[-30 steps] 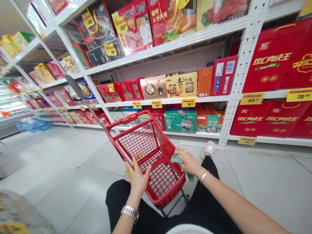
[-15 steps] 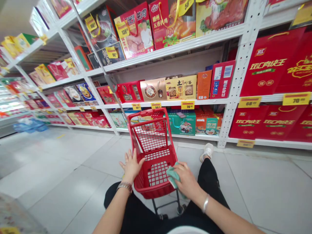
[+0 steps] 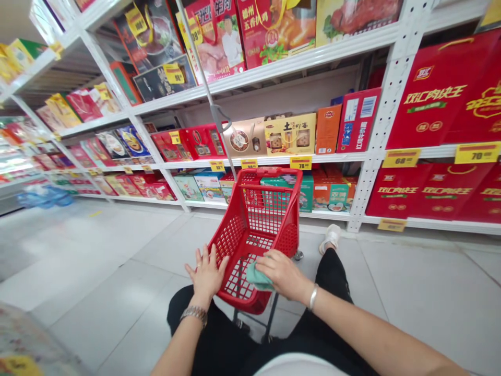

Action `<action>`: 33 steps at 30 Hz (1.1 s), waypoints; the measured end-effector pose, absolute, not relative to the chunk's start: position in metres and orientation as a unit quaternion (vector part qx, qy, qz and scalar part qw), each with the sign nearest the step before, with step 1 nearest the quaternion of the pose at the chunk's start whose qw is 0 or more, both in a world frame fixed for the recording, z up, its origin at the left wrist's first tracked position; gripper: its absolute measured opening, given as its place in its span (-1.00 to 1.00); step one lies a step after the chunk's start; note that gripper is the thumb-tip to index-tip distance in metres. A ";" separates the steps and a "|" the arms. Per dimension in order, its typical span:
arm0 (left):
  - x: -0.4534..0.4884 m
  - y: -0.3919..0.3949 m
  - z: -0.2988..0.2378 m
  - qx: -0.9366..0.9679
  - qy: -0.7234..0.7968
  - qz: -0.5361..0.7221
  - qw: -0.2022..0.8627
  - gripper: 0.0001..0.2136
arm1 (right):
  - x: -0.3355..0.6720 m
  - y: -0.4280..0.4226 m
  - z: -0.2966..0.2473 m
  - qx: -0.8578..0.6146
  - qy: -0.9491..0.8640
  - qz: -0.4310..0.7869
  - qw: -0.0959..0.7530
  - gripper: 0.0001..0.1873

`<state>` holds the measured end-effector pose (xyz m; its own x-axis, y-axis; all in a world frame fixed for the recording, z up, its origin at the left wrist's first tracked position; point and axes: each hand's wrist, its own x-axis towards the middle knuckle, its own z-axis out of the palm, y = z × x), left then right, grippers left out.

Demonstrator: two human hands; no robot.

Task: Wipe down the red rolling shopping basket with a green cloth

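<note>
A small red plastic shopping cart (image 3: 230, 230) with grid walls stands between my knees, turned at an angle, its basket holding nothing I can see. My left hand (image 3: 208, 274) lies with spread fingers against the basket's near left rim. In my right hand (image 3: 285, 274) is a bunched green cloth (image 3: 258, 277), at the near right edge of the basket. The fingers press over the cloth, hiding part of it. A thin metal pole (image 3: 203, 73) rises behind the cart's far left side.
White shelving (image 3: 274, 57) full of boxed food runs across the front, with yellow price tags (image 3: 300, 163). Large red boxes (image 3: 438, 104) stand at the right. Blue wrapped items (image 3: 45, 197) sit on the floor far left. My right shoe (image 3: 331, 237) is near the bottom shelf.
The cart has swung so its far end points further right, and the pole has shifted right too. My right hand with the cloth has moved slightly left along the basket.
</note>
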<state>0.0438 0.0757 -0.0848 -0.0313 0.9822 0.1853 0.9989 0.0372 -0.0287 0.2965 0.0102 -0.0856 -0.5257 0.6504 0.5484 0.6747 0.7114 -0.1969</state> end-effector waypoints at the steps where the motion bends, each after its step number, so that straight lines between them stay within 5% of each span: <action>1: 0.040 0.079 -0.083 -0.693 -0.716 -0.045 0.069 -0.41 | 0.306 0.020 -0.083 -0.393 -0.867 -0.028 0.305 -0.71; 13: 0.025 0.098 -0.082 -0.703 -0.709 -0.048 0.029 -0.45 | 0.459 0.117 -0.016 -0.622 -0.722 -0.163 0.254 -0.75; 24: 0.037 0.103 -0.080 -0.717 -0.696 -0.041 0.003 -0.43 | 0.300 0.020 -0.075 -0.543 -0.783 -0.079 0.293 -0.79; 33: 0.015 0.106 -0.078 -0.741 -0.670 -0.054 0.012 -0.44 | 0.235 -0.007 -0.078 -0.396 -0.887 -0.046 0.232 -0.89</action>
<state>0.0154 0.1062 -0.0779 0.0970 0.9907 0.0959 0.9932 -0.1025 0.0548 0.2349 -0.0066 -0.0783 -0.5789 0.6810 0.4485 0.7233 0.6828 -0.1030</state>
